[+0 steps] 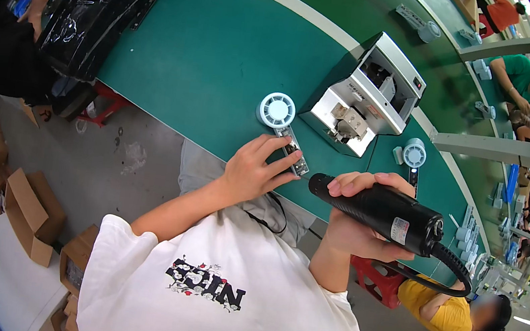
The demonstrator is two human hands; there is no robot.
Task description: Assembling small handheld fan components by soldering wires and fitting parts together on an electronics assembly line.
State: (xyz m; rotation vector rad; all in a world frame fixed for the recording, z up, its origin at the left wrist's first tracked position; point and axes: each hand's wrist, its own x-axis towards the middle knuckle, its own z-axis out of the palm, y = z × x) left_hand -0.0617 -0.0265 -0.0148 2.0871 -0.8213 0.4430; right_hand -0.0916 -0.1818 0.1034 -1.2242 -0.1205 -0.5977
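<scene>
My left hand [252,169] steadies a small light-blue handheld fan [277,110] on the green table, its fingers closed about the handle. The round fan head points away from me. The handle lies with its inner parts exposed, metal and dark pieces showing. In my right hand [349,233] is a black electric screwdriver [377,212], gripped round its body and held nearly level. Its front end points left at the handle's near end; a thin bit shows there, but I cannot tell whether it touches. A black cord leaves the tool's back end.
Beyond my hands stands a silver-and-black screw feeder [365,102]. Another light-blue fan [414,152] lies right of it. A black plastic-lined tray [93,13] rests at the far left. Co-workers sit left and right; cardboard boxes [35,208] stand on the floor.
</scene>
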